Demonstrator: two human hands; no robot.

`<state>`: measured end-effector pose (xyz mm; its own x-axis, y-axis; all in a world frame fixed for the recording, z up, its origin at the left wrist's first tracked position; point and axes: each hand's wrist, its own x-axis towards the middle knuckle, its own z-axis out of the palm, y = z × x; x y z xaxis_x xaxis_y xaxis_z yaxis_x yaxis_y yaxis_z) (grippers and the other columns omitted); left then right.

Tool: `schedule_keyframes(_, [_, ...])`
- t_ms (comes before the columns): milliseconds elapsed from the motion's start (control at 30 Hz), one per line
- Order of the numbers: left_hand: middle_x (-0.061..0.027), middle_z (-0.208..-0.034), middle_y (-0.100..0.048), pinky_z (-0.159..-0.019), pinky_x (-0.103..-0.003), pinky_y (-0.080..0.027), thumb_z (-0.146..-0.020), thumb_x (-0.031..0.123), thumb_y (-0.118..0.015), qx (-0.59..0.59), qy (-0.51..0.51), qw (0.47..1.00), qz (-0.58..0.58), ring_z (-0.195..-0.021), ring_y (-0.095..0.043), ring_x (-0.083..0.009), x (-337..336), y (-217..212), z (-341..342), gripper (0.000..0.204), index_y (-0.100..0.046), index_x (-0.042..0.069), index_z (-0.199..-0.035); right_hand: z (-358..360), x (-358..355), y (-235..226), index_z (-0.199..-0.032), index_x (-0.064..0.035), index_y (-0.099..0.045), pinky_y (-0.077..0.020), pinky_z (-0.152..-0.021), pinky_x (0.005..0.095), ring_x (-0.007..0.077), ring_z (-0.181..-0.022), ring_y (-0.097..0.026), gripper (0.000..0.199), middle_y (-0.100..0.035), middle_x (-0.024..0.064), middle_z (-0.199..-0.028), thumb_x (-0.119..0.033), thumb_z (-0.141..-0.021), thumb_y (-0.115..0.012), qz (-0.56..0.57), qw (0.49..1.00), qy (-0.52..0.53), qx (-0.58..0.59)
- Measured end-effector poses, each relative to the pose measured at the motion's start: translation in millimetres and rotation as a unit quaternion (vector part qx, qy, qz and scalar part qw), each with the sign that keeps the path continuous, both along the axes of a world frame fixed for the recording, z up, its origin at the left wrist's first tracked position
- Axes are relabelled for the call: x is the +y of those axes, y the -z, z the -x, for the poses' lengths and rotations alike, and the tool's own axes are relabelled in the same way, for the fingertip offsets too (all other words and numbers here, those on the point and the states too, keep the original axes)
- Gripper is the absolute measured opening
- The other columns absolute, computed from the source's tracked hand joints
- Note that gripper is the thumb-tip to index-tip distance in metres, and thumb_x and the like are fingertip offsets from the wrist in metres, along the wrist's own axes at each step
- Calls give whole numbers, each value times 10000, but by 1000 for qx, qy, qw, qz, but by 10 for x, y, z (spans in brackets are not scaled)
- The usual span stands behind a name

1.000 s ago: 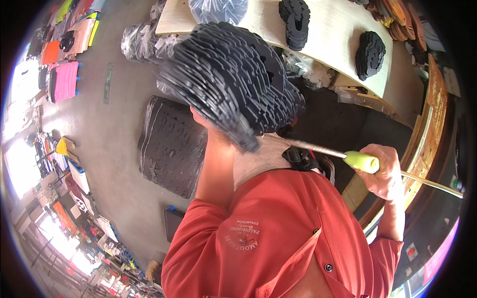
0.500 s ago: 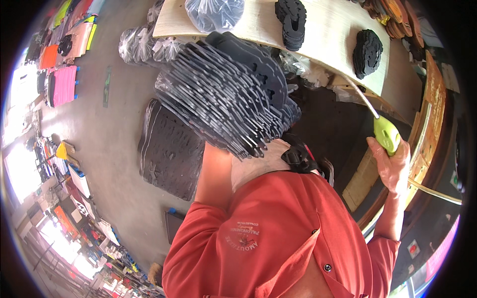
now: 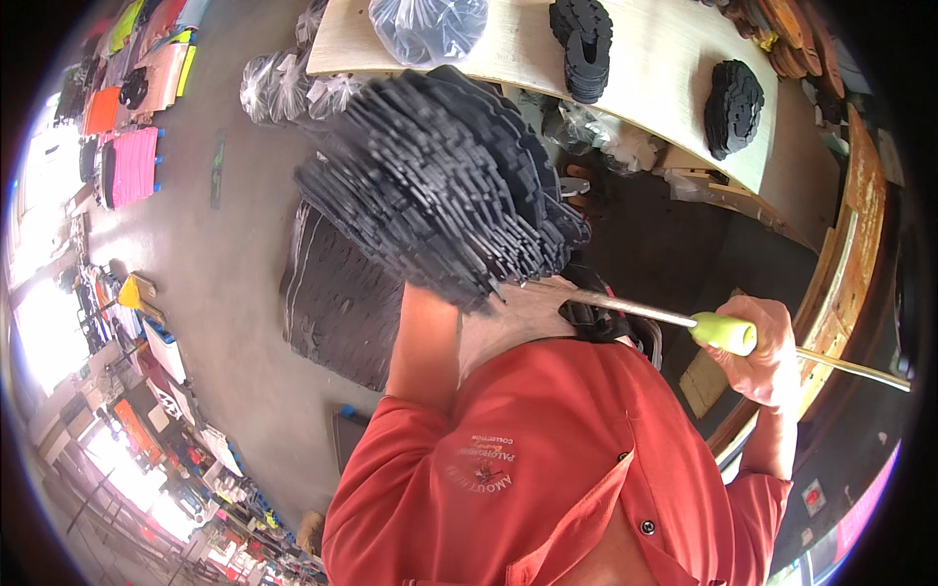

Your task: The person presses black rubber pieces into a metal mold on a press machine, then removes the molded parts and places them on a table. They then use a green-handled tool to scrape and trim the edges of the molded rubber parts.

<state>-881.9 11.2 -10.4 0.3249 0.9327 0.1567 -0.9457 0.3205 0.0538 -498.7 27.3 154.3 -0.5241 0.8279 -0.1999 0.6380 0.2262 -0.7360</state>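
Observation:
A thick, fanned stack of black shoe soles (image 3: 430, 186) is held up in front of my body, slightly blurred. My left forearm (image 3: 427, 337) rises beneath it and bears it; that hand is hidden behind the soles. At the right, my right hand (image 3: 765, 350) is closed around the lime-green handle of what looks like an air blow gun (image 3: 721, 333). Its long, thin metal tube (image 3: 635, 308) points left, the tip reaching the lower edge of the stack. A pale, thin hose (image 3: 855, 369) trails off to the right behind the hand.
Beyond the stack stands a light wooden table (image 3: 664, 88) with a clear plastic bag (image 3: 430, 27) and two piles of black soles (image 3: 583, 49). Dark sheet material (image 3: 342, 303) lies at the lower left of the stack. A wooden edge (image 3: 850, 225) runs along the right.
My right hand has lowered slightly and turned the blow gun, so its tube swings from pointing up at the table to pointing left at the soles. The soles have shifted and blurred.

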Motion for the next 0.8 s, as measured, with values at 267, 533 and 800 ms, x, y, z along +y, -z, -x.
schedule_keyframes(267, [-236,-1721,-269,-1284,-687,-218,-1130,446,-454,26,-32,999,22,-1586,-258,-467,5,36,30,643,-296,164,-1686,176,117,-39,-985,-24,-707,-524,-604,383,254,-634,-687,234,-705,93,-774,-12,-790,-837,-48,997,38,-35])
schedule_keyframes(533, [-228,-1710,-305,-1292,-676,-209,-1129,437,-462,43,-56,997,30,-1589,-255,-463,42,51,58,635,-310,161,-1680,155,129,-10,-945,-12,-698,-555,-646,381,337,-699,-716,259,-711,151,-812,11,-717,-820,-24,994,78,-77])
schedule_keyframes(800, [-219,-1699,-341,-1301,-666,-200,-1128,428,-470,110,-138,981,76,-1592,-252,-459,60,-137,-73,627,-324,158,-1675,102,185,24,-953,-4,-698,-527,-612,359,269,-657,-702,216,-688,129,-753,-59,-810,-850,-34,999,-17,-12])
